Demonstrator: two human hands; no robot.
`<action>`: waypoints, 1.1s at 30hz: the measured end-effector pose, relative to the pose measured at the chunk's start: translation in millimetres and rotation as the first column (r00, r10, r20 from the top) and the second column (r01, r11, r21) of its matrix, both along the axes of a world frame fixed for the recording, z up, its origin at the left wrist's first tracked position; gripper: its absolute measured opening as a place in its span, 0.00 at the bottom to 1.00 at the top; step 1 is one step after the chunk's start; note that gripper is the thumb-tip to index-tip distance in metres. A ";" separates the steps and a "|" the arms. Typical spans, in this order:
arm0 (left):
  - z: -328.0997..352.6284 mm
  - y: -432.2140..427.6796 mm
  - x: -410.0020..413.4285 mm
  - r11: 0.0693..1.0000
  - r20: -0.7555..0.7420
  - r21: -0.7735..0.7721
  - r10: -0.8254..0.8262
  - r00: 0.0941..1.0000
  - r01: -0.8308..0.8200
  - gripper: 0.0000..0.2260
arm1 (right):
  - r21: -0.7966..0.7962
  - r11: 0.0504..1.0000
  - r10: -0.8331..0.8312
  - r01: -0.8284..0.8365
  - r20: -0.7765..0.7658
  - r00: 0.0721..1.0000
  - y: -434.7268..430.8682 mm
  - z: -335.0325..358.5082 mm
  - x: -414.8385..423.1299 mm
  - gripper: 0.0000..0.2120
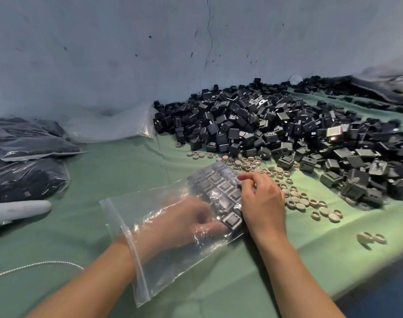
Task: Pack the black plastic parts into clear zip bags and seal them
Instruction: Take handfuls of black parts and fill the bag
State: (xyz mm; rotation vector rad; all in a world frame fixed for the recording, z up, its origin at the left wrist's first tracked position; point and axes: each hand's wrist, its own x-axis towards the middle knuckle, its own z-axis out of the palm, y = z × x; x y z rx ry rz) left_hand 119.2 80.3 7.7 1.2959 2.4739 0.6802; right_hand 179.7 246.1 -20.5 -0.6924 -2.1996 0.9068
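Head view: a crinkly, glossy clear zip bag point(173, 255) lies on green cloth point(127, 171), with square matte black parts point(221, 187) rowed inside. The left hand point(184, 219) is inside it, fingers straight against the parts. The right hand point(262, 198) rests outside, fingers curled; I cannot tell whether it grips.

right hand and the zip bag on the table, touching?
Touching. Head view: the right hand lies on the clear zip bag, curled fingers pinching the film over the black parts packed inside.
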 end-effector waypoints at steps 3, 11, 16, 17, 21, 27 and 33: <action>-3.1 7.3 0.5 0.997 -0.020 -0.022 0.075 0.997 -0.075 0.18 | 0.031 0.999 0.008 -0.008 0.018 1.000 -2.6 0.6 0.6 0.12; -5.5 -25.4 10.6 0.951 0.301 0.185 0.186 0.935 -0.248 0.12 | 0.043 0.998 0.037 -0.036 -0.018 0.999 -5.9 4.0 9.9 0.12; 2.5 -101.9 -9.7 0.634 0.664 0.272 0.420 0.618 -0.724 0.06 | 0.033 0.999 0.038 -0.034 -0.132 0.990 -8.1 8.5 5.9 0.15; 5.0 -114.9 -15.0 0.564 0.739 0.229 0.430 0.519 -0.794 0.07 | 0.041 0.998 0.049 -0.044 -0.130 0.990 -7.6 10.2 4.1 0.15; 16.1 -139.9 -45.0 0.313 0.722 0.220 0.585 0.370 -0.924 0.09 | 0.053 0.995 0.091 -0.088 -0.065 0.994 1.0 17.9 -4.9 0.15; 44.2 -71.1 -54.1 0.513 0.204 0.525 0.699 0.686 -0.679 0.07 | -0.004 0.982 0.187 -0.187 0.021 0.982 13.4 29.9 -24.0 0.21; 40.6 62.7 -62.2 0.884 -0.126 0.281 0.421 0.898 -0.374 0.20 | -0.079 0.990 0.112 -0.114 -0.031 0.993 31.0 37.1 -31.4 0.26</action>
